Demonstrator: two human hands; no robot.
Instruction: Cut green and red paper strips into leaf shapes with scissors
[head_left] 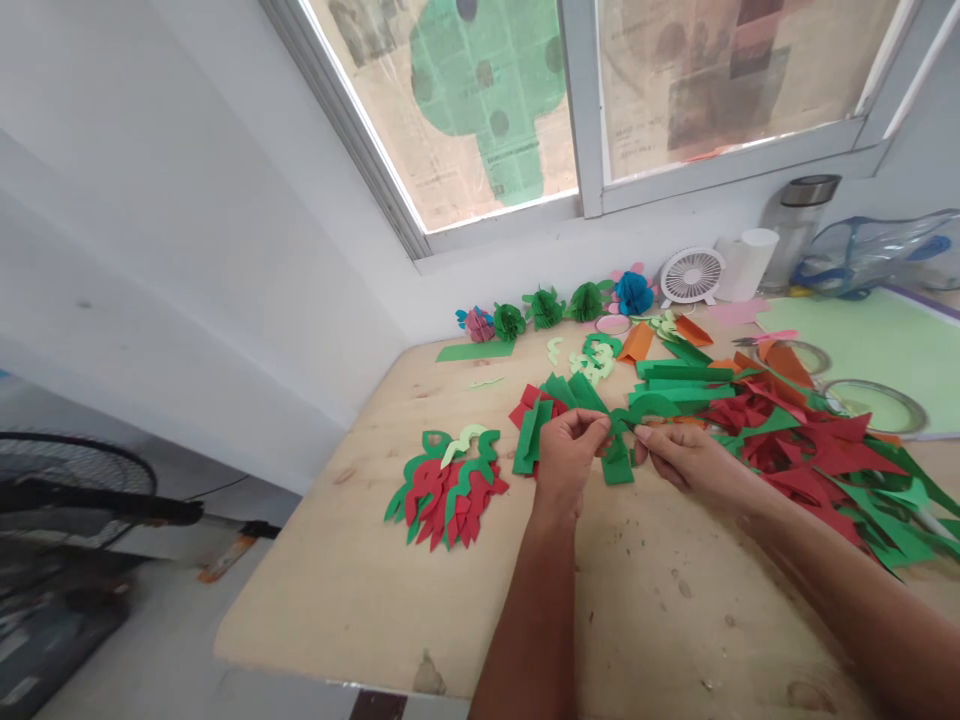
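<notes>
Near the middle of the wooden table, my left hand (571, 445) is closed in a pinch on a piece of green paper (621, 425). Opposite it, my right hand (679, 455) pinches at the other side of this paper, thumb and forefinger together. Fingertips hide part of the piece. Folded green strips (531, 435) and some red paper lie just behind and beside my left hand. To the left is a fanned pile of red and green cut-outs (450, 490), with a pale green wavy piece (465, 442) on top.
Red and green scraps (810, 450) heap up at the right, near rolls of tape (877, 405). Honeycomb paper figures (547, 308) line the wall beside a small white fan (691, 275) and a bottle (799, 225). The table's left edge (300, 500) borders the floor.
</notes>
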